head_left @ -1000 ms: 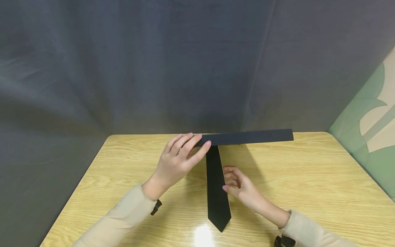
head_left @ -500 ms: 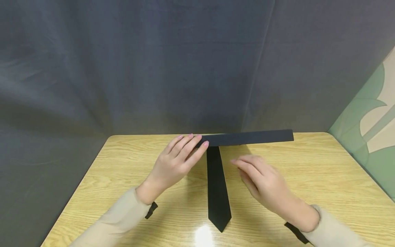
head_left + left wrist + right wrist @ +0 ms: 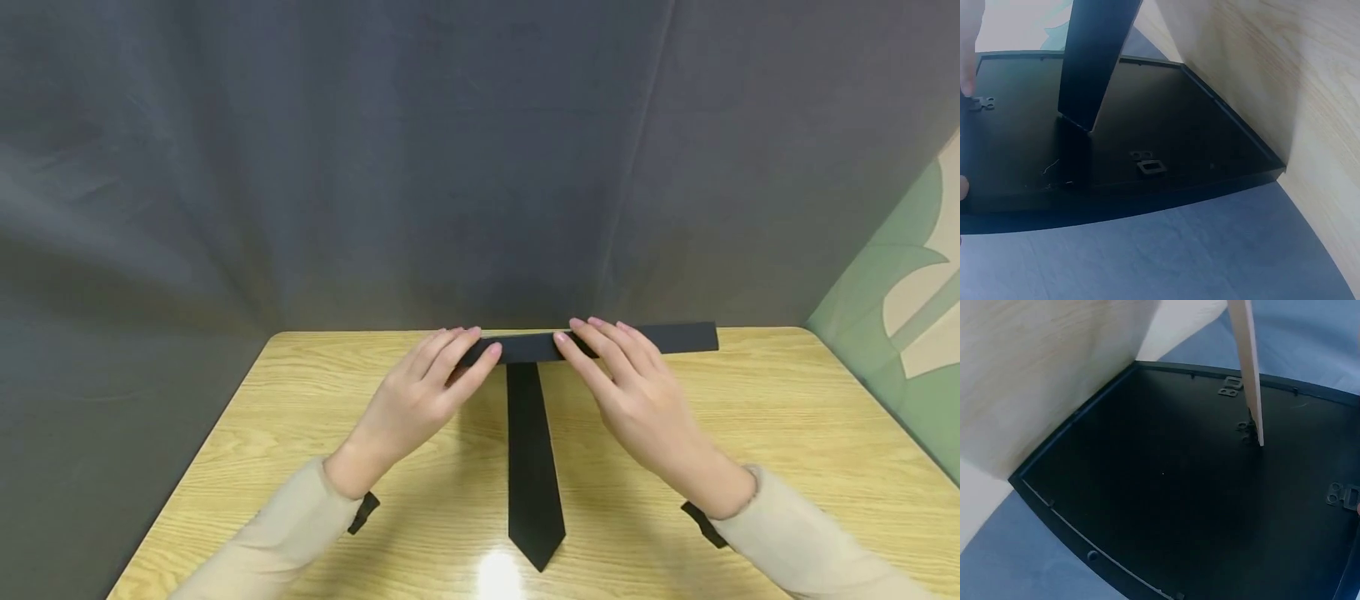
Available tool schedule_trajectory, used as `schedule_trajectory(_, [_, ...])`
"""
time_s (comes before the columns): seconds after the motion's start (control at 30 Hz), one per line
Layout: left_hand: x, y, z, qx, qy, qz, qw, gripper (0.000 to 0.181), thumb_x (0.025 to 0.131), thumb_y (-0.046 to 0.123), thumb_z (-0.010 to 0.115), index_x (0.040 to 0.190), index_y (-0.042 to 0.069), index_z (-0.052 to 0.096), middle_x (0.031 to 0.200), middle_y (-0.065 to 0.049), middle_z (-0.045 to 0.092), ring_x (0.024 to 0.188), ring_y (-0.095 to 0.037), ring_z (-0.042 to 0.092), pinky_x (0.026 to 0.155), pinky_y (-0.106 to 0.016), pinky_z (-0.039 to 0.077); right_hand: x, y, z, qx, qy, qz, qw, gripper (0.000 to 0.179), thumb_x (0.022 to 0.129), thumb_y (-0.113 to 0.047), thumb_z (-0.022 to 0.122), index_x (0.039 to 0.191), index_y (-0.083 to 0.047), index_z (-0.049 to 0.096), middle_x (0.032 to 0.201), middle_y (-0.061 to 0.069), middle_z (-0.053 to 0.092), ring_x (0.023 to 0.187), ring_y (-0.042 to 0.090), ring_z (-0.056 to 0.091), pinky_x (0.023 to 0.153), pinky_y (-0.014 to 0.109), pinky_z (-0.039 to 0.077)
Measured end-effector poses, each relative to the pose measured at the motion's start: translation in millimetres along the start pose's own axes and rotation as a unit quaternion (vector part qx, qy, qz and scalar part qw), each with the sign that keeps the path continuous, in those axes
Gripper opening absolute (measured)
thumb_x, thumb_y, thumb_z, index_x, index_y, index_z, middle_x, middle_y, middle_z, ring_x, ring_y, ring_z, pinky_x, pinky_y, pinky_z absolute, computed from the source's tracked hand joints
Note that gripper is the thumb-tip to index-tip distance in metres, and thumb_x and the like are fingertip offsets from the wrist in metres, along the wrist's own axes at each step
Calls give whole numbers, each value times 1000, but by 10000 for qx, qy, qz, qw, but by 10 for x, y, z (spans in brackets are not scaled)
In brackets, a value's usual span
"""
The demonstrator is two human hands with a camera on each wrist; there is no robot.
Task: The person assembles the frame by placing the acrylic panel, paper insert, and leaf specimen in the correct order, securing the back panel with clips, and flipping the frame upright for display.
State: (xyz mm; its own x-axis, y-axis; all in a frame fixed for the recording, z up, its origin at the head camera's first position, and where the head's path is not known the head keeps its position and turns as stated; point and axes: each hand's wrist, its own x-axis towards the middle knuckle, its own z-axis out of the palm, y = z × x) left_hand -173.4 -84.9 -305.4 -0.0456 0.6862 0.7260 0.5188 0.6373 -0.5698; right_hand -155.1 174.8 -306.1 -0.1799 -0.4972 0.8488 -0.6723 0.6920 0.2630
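A black picture frame [image 3: 528,347] stands on edge near the far side of the table, its back towards me. Its easel leg [image 3: 534,458] slants out of the back and ends in a pointed tip nearer me. My left hand [image 3: 416,396] holds the left part of the top edge, thumb on the near side, fingers over the top. Farther right along that edge, my right hand [image 3: 648,408] grips in the same manner. In the left wrist view the back panel [image 3: 1160,106] shows metal hangers; the right wrist view shows the leg [image 3: 1247,362] edge-on. The frame's front is hidden.
The wooden table [image 3: 285,417] lies under everything, with a bright light reflection at its near edge. A dark grey curtain [image 3: 465,167] hangs right behind the table. At right is a wall panel [image 3: 900,317] with a green leaf pattern.
My right hand has left the side of the easel leg and risen to the top edge of the picture frame, which it grips. The left hand stays nearly where it was.
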Motion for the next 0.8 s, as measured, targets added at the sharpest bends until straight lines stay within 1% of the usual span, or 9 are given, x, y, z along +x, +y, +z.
schedule_trajectory(0.1, [11,12,4,-19,125,94,9999,33,94,-3,51,122,11,61,118,-12,62,102,-24,61,91,-28,53,-37,12,20,107,83,21,9999,47,80,17,55,123,-2,62,118,21,64,105,39,59,91,50,46])
schedule_trajectory(0.2, [30,25,6,-43,283,166,9995,31,93,-1,53,119,11,64,113,-10,64,97,-22,62,85,-27,55,-70,24,18,177,51,91,9998,49,80,17,53,123,-3,62,116,21,65,103,39,60,91,49,46])
schedule_trajectory(0.3, [43,44,7,-86,433,190,9988,26,94,3,55,116,11,66,109,-10,65,91,-22,63,80,-27,56,-93,33,23,188,61,56,9998,46,83,15,47,123,-3,63,114,22,65,102,40,60,91,48,47])
schedule_trajectory(0.4, [58,63,4,-78,523,250,9983,22,95,7,56,113,12,68,106,-9,66,88,-21,63,78,-26,56,-110,47,33,182,162,0,9997,42,89,11,40,121,-3,64,113,22,66,101,39,61,90,48,47])
schedule_trajectory(0.53, [76,109,-11,-89,572,394,9975,23,94,5,55,112,10,68,106,-9,67,88,-20,63,78,-26,56,-151,79,32,195,307,-58,9993,42,92,8,33,118,-2,64,112,22,66,101,39,60,90,48,46])
schedule_trajectory(0.63, [103,153,-40,-132,632,505,9966,23,94,3,54,111,9,69,107,-10,68,90,-20,64,78,-25,56,-181,120,25,207,472,-102,9986,41,93,8,32,115,-2,66,109,22,67,99,39,60,101,40,44])
schedule_trajectory(0.73, [140,194,-84,-215,763,637,9948,20,93,4,57,108,8,70,106,-9,69,92,-20,65,79,-24,57,-202,160,19,285,614,-149,9976,41,92,9,32,111,-2,67,107,22,67,98,39,60,112,32,38])
schedule_trajectory(0.8, [165,219,-112,-296,862,752,9930,19,93,5,57,105,8,71,104,-8,69,93,-20,65,81,-24,57,-206,183,17,354,697,-180,9968,41,91,11,32,109,-1,67,105,22,68,97,39,61,114,30,36])
